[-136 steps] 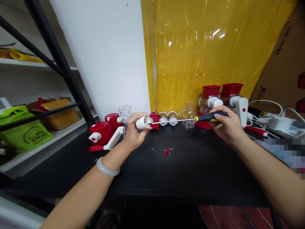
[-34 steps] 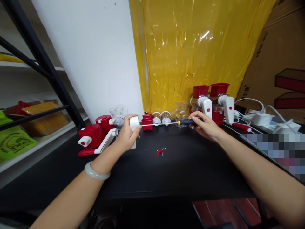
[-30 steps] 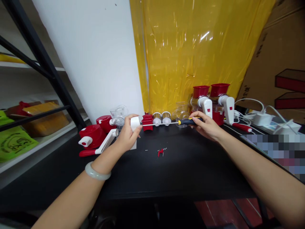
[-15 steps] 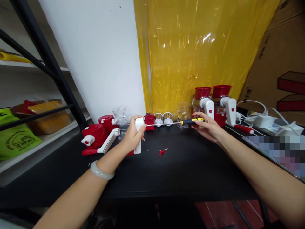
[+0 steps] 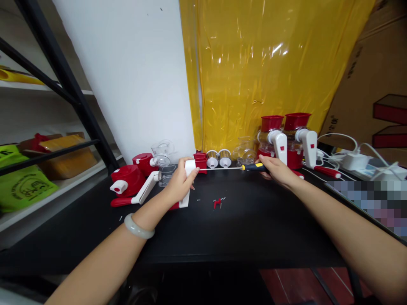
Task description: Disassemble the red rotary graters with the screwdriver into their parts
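The white crank arm [image 5: 190, 165] is upright in front of us, left of centre over the counter [image 5: 248, 233], its broad end high and its lower length running down to a red grip [image 5: 174, 206] partly hidden behind our wrist; whether that low end touches the counter we cannot tell. Starting from the left, past a red housing [image 5: 127, 180], we reach our left hand [image 5: 179, 182], thumb and fingers wrapped around the broad end. We judge the arm light, stiff plastic, smooth enough to twist under a sideways push, so that thick end seems the sound place to hold, close to the tool. Next, the steel shaft of the screwdriver [image 5: 251, 167] meets the arm beside our thumb; the tip itself is hidden. Nearer us, a small red piece [image 5: 217, 204] and some thin pins [image 5: 199, 200] lie on the counter, likely light and easily scattered. Farthest right, our right hand [image 5: 274, 169] grasps the black and yellow handle by its back end. The screwdriver is probably rigid and somewhat heavier, and we get better purchase on that handle than on the slick shaft.
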`<state>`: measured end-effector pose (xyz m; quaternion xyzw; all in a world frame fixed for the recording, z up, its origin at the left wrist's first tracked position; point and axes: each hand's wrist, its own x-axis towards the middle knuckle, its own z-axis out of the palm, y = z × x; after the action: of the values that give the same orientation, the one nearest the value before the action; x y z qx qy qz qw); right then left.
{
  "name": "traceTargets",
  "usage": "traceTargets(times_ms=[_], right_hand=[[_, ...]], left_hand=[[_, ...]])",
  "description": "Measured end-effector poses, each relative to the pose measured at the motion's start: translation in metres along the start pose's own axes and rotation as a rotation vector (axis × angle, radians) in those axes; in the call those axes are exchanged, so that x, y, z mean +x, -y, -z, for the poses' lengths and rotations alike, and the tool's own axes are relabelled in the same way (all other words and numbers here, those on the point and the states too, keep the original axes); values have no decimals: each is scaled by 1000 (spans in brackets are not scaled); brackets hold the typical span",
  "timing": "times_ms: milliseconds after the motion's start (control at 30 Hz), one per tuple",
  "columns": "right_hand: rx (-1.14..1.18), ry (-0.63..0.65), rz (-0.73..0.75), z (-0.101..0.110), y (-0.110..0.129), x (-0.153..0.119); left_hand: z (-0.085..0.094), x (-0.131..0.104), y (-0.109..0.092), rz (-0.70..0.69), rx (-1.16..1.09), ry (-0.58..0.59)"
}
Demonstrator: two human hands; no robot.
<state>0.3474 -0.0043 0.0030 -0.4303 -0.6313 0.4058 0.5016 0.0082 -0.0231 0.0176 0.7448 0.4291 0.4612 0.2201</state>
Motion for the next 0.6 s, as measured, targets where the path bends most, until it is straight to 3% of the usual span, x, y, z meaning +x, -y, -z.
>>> traceTargets(times_ms=[300,600], right_hand=[[-25,-59,143,5,-5,7],[77,-79,169,5,2,2]], left_hand=[[2,2,-2,13,26,9],[0,3,2,65,-17,-2]])
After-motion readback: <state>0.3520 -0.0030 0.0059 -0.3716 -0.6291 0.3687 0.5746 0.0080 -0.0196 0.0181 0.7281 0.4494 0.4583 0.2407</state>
